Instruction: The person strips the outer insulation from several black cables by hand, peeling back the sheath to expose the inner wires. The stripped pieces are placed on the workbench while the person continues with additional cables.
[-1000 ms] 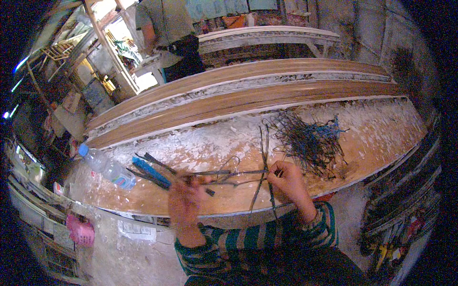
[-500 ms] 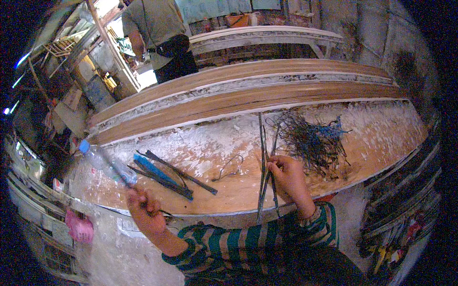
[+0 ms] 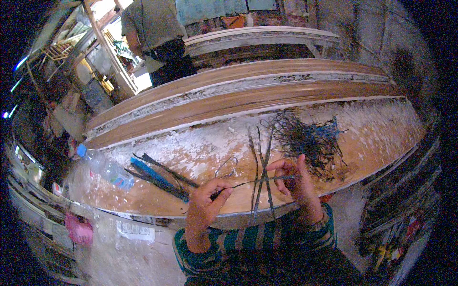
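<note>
My left hand [image 3: 208, 202] is closed, pinching a thin dark strip [image 3: 245, 183] between thumb and fingers. That strip stretches rightward to my right hand [image 3: 300, 183], whose fingers are spread, with the strip's far end lying against them. Beneath it, several long dark strips [image 3: 260, 164] lie crossed on the worn wooden surface [image 3: 234, 202], reaching its near edge. Beyond my right hand is a tangled heap of thin black and blue strands [image 3: 310, 140]. Left of my left hand lies a bundle of dark strips [image 3: 164, 171] with a blue strip [image 3: 148, 170] among them.
A clear plastic bottle [image 3: 107, 168] with a blue cap lies at the left end of the surface. Long wooden boards [image 3: 238, 100] edge its far side. A person [image 3: 160, 38] stands behind them, near a long bench [image 3: 262, 35]. Something pink [image 3: 79, 229] hangs low at left.
My left hand has moved right from beside the bottle, bringing the strip across the crossed strips. My right hand has let go of the crossed strips and spread its fingers.
</note>
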`<state>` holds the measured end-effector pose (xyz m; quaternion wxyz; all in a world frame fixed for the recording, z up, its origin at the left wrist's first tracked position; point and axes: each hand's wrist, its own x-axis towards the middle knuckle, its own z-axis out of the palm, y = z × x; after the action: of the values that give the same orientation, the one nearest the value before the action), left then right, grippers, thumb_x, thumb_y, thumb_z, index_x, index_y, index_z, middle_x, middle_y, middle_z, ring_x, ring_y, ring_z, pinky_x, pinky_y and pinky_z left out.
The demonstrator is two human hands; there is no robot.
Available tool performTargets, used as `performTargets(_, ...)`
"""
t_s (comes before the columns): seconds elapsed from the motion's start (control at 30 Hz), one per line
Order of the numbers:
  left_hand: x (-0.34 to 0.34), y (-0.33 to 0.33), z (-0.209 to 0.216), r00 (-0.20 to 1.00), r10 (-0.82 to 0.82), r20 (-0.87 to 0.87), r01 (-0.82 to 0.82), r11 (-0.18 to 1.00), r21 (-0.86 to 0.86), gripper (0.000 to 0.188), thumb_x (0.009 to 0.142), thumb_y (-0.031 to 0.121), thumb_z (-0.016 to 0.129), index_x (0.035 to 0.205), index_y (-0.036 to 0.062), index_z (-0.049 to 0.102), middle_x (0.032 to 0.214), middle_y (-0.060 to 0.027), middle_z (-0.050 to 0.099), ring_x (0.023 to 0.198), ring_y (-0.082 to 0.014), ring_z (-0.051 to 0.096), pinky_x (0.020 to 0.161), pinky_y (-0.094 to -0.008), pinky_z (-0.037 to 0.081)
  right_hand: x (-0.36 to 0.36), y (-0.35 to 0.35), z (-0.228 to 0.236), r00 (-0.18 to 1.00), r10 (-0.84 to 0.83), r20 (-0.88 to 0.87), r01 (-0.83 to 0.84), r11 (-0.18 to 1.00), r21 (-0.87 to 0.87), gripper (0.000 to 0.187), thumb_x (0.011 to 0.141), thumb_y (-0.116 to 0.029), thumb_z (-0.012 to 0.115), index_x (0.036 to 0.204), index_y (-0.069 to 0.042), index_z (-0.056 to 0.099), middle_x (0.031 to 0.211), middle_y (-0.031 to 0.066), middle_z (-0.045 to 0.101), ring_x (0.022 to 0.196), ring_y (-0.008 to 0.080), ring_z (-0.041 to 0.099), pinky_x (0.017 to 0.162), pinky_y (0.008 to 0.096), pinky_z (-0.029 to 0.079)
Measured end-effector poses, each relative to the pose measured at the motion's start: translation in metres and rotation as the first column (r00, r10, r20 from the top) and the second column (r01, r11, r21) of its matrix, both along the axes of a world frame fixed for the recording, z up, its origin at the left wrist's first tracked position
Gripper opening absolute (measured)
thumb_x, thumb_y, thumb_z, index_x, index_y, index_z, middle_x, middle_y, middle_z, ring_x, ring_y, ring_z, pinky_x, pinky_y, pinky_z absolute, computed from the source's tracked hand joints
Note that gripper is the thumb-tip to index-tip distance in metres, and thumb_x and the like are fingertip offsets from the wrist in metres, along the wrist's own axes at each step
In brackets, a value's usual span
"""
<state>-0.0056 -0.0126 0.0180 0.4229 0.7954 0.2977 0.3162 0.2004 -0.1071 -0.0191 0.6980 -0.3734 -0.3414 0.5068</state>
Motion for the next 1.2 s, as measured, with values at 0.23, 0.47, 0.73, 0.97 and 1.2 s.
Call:
performTargets(0.23, 0.0, 0.004, -0.001, 0.994, 0.079, -0.075, -0.071, 0.992, 0.104, 0.011, 0.078, 0.012, 0.061, 0.083, 0.0035, 0.061, 0.071, -0.0086, 0.06, 0.062, -0.0148, 0.055, 0.059, -0.0257, 0.044, 0.013, -0.014, 0.001, 0.859, -0.089, 0.504, 0.133, 0.99, -0.054, 0.03, 0.082, -0.024, 0.057, 0.096, 0.001, 0.061, 0.069, 0.0057, 0.062, 0.055, 0.0087, 0.055, 0.043, 0.0195, 0.041)
performTargets(0.47, -0.002, 0.009, -0.003, 0.999, 0.048, -0.021, -0.041, 0.964, 0.263, 0.013, 0.078, 0.009, 0.059, 0.09, 0.0049, 0.063, 0.083, -0.01, 0.063, 0.074, -0.0213, 0.059, 0.068, -0.0286, 0.046, 0.012, -0.014, -0.003, 0.728, -0.309, 0.612, 0.374, 0.927, 0.024, 0.023, 0.083, -0.011, 0.056, 0.103, 0.0, 0.06, 0.078, 0.0055, 0.064, 0.064, 0.0087, 0.058, 0.052, 0.0208, 0.044)
performTargets(0.73, -0.015, 0.018, 0.006, 0.998, 0.043, 0.036, -0.05, 0.975, 0.216, 0.014, 0.073, 0.005, 0.06, 0.086, 0.0052, 0.065, 0.078, -0.0095, 0.062, 0.072, -0.0215, 0.059, 0.067, -0.0281, 0.045, 0.024, -0.018, -0.001, 0.598, -0.349, 0.722, 0.477, 0.879, 0.03, 0.01, 0.08, -0.011, 0.058, 0.082, -0.001, 0.06, 0.072, 0.0047, 0.061, 0.062, 0.0093, 0.056, 0.053, 0.0222, 0.044)
performTargets(0.97, -0.022, 0.028, -0.001, 0.996, 0.069, 0.064, -0.076, 0.991, 0.112, 0.01, 0.071, 0.004, 0.062, 0.08, 0.0046, 0.065, 0.075, -0.0093, 0.061, 0.064, -0.0185, 0.057, 0.061, -0.0275, 0.045, 0.035, -0.036, 0.012, 0.965, -0.249, 0.084, 0.248, 0.969, 0.021, 0.01, 0.081, -0.013, 0.056, 0.077, -0.005, 0.052, 0.061, 0.0056, 0.055, 0.052, 0.0126, 0.053, 0.041, 0.0223, 0.041)
performTargets(1.2, -0.01, 0.033, -0.017, 0.999, -0.003, 0.045, -0.008, 0.97, 0.244, 0.014, 0.072, 0.007, 0.063, 0.085, 0.0069, 0.066, 0.078, -0.0086, 0.063, 0.069, -0.0197, 0.059, 0.064, -0.0275, 0.046, 0.032, -0.038, 0.009, 0.928, -0.07, -0.366, 0.136, 0.978, 0.157, 0.015, 0.086, -0.019, 0.05, 0.094, -0.006, 0.048, 0.072, 0.0056, 0.054, 0.055, 0.0164, 0.054, 0.038, 0.0224, 0.044)
